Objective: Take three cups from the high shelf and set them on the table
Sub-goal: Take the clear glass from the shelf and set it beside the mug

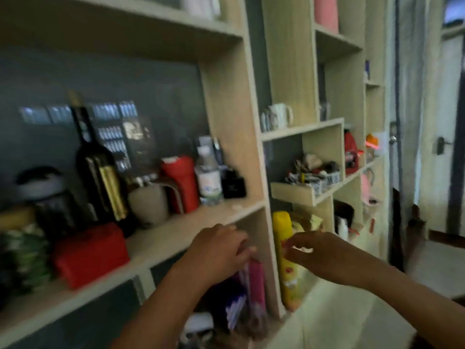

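Observation:
A white mug (281,115) with a handle stands on a shelf (302,128) up and right of centre, with a second patterned cup (264,119) beside it on its left. Both my hands are raised in front of the wooden shelving unit, well below those cups. My left hand (221,244) hovers at the edge of the middle shelf board, fingers loosely curled, holding nothing. My right hand (314,250) is spread open in front of a yellow spray can (286,258), apart from it as far as the blur lets me tell. The frame is blurred.
The left shelf holds a dark wine bottle (100,172), a red box (89,253), a red flask (180,183), a water bottle (208,176) and a beige jug (148,205). A pink container (326,12) stands high up. A door (427,122) is at right.

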